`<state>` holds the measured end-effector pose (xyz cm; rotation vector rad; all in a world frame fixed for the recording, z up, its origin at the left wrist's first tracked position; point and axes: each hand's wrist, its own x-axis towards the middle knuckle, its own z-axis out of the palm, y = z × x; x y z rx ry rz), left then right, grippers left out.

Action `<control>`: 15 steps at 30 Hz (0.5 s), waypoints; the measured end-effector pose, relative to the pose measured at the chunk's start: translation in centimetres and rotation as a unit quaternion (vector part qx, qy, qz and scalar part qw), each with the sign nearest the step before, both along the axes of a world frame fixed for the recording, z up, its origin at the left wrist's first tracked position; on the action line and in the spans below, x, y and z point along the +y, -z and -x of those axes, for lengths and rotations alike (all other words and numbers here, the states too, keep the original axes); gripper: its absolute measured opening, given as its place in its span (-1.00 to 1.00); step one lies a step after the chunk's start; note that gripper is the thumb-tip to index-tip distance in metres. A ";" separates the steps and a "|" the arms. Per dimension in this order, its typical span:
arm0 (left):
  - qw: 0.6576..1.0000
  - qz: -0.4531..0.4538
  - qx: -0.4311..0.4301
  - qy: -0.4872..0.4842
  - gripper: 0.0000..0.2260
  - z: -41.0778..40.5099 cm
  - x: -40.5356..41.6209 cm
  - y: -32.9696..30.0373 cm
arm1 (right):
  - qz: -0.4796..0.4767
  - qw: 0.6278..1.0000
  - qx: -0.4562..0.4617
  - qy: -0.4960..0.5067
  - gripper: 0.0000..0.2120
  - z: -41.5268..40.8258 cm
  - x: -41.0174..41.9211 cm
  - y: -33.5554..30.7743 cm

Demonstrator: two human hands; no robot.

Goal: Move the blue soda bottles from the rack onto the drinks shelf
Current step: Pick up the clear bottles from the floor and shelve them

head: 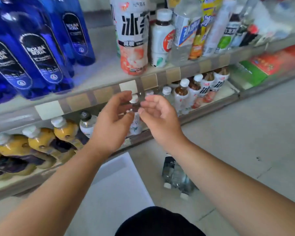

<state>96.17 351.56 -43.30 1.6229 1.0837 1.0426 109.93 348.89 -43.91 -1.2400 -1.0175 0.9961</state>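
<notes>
Several blue soda bottles (39, 48) with dark oval labels stand packed at the left end of the drinks shelf (106, 68). My left hand (111, 123) and my right hand (157, 120) hover side by side in front of the shelf's price strip, below the blue bottles and to their right. Both hands have their fingers apart and curled, and neither holds anything. A white-capped bottle on the lower shelf shows in the gap between them. No rack is in view.
Tea and water bottles (134, 40) fill the shelf to the right of the blue ones. Yellow drink bottles (39, 138) and white-capped bottles (182, 94) stand on the lower shelf. On the floor lie clear water bottles (174, 174) and a white board (119, 184).
</notes>
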 end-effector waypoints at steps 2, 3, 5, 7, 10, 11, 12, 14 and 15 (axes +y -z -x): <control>0.998 0.040 -0.027 0.040 -0.64 -2.5 -0.7 2.0 | 0.024 0.999 0.003 0.028 -0.69 -1.9 -1.4 1.6; 0.995 0.062 -0.036 0.063 -0.64 -3.8 -1.2 2.9 | 0.035 0.998 0.011 0.044 -0.68 -3.1 -2.1 2.5; 0.987 0.114 -0.054 0.098 -0.65 -6.4 -2.1 5.0 | 0.054 0.996 0.015 0.074 -0.67 -5.3 -3.4 4.2; 0.981 0.153 -0.049 0.111 -0.62 -8.3 -2.5 7.5 | 0.072 0.993 0.008 0.096 -0.68 -6.9 -4.4 5.9; 0.970 0.190 -0.013 0.150 -0.51 -11.2 -2.8 11.3 | 0.097 0.987 0.001 0.131 -0.68 -9.4 -5.7 8.6; 0.965 0.208 -0.003 0.157 -0.49 -12.2 -2.9 12.4 | 0.108 0.984 0.003 0.145 -0.68 -10.2 -6.2 9.8; 0.962 0.223 0.012 0.156 -0.50 -13.0 -3.0 13.6 | 0.119 0.981 0.002 0.155 -0.67 -11.0 -6.6 11.0; 0.956 0.242 0.053 0.155 -0.54 -14.7 -3.4 16.0 | 0.157 0.972 -0.003 0.173 -0.64 -12.5 -7.6 13.5; 0.952 0.256 0.064 0.156 -0.55 -15.3 -3.6 17.3 | 0.179 0.967 -0.004 0.181 -0.63 -13.1 -8.1 14.8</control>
